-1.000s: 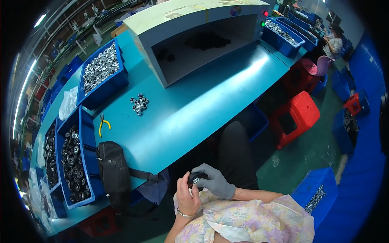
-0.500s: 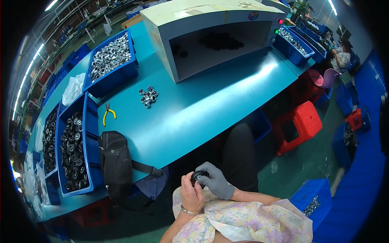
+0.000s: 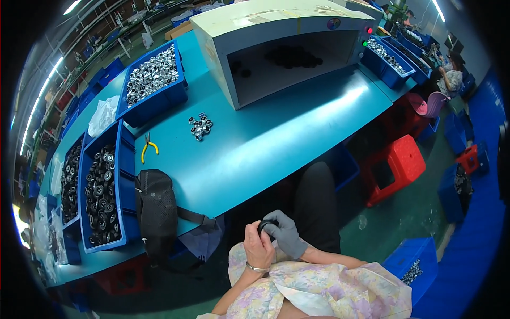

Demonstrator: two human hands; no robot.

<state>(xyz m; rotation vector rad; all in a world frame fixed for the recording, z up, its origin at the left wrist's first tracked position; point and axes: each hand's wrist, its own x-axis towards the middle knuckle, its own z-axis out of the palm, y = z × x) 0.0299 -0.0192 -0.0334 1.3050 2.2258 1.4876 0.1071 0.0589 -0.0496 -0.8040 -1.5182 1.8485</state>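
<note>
Over my lap, both hands meet on a small black wheel (image 3: 263, 226), a ring-shaped part partly hidden by my fingers. My bare left hand (image 3: 258, 250), with a bracelet at the wrist, is closed round its near left side. On the far right side my right hand (image 3: 288, 236), in a grey glove, grips the same wheel with thumb and fingers. Whether a smaller part sits in the wheel's centre cannot be made out. Beyond my hands runs the front edge of the teal table (image 3: 234, 159).
On the table are a black bag (image 3: 157, 212), yellow-handled pliers (image 3: 151, 150), a pile of shiny metal parts (image 3: 201, 127), and a blue bin (image 3: 126, 207) of black wheels. Metal parts fill another bin (image 3: 162, 105). A pale open-fronted box (image 3: 234, 26) stands behind; a red stool (image 3: 408, 158) is at right.
My hands have turned the wheel, and my fingers now cover more of it. The gloved fingers have shifted over its top. The whole view has moved slightly.
</note>
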